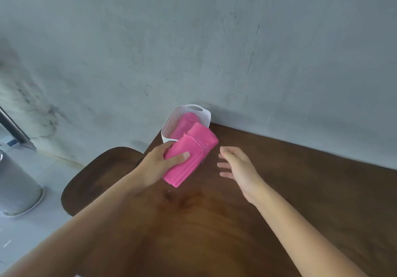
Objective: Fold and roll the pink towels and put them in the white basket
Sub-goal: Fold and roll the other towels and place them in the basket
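My left hand [160, 161] grips a rolled pink towel [194, 154] around its near half, thumb on top. The roll's far end reaches over the near edge of the white basket [169, 126], which stands at the table's far left corner against the wall. Inside the basket lies another rolled pink towel [185, 122]. My right hand [237, 167] hovers to the right of the held roll with fingers spread and relaxed, holding nothing.
The dark wooden table [290, 190] meets a grey wall along its far edge. A dark wooden chair seat [96, 175] sits just left of the table. A grey cylindrical bin [15, 182] stands on the floor at far left.
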### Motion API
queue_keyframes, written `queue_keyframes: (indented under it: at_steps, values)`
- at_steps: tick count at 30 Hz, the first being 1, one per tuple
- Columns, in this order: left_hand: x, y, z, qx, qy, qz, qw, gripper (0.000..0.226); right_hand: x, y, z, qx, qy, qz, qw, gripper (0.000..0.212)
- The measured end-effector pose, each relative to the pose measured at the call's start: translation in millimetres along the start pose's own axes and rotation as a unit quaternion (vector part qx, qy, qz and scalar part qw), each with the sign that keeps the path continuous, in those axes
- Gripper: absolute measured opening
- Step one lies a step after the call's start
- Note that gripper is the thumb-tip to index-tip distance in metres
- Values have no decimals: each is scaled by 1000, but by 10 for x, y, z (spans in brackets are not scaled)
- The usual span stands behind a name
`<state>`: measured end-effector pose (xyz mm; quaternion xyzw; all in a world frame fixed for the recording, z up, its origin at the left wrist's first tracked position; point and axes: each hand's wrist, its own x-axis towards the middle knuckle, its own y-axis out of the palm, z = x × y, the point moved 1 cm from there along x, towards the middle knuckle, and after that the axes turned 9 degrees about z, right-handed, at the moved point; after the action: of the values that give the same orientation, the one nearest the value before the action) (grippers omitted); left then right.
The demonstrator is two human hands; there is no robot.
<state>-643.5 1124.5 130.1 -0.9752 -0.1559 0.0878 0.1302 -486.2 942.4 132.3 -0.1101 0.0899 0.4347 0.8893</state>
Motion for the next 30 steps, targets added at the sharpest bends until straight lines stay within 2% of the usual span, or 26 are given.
queue_keyframes:
  at_steps: [3,6,11,14,19,22,25,27,30]
  values:
    - [233,-183,-97,-79,-3,-34,996,37,35,63,61,-9,12,-8,1000,20]
    - [569,-367,-171,-84,-11,-51,995,38,35,147,111,-18,17,-17,1000,17]
    - [1218,-548,-250,-110,-39,-14,993,49,29,203,122,-16,28,-56,998,15]
    - [1489,-487,-274,-174,-37,22,984,42,-8,197,89,-16,41,-84,995,16]
    - [1699,-319,-74,-169,-84,60,980,36,-139,167,14,-13,56,-124,991,15]
    - [1782,-279,35,-121,-95,37,987,47,-232,142,-46,-14,62,-141,988,16]
    - [1833,-315,56,14,-115,13,993,62,-288,138,-106,-5,69,-157,985,17]
    - [1775,-339,-24,118,-118,18,986,59,-307,159,-134,1,72,-164,984,17]
    - [1682,-342,-105,212,-112,5,971,48,-315,217,-162,4,77,-167,983,17]
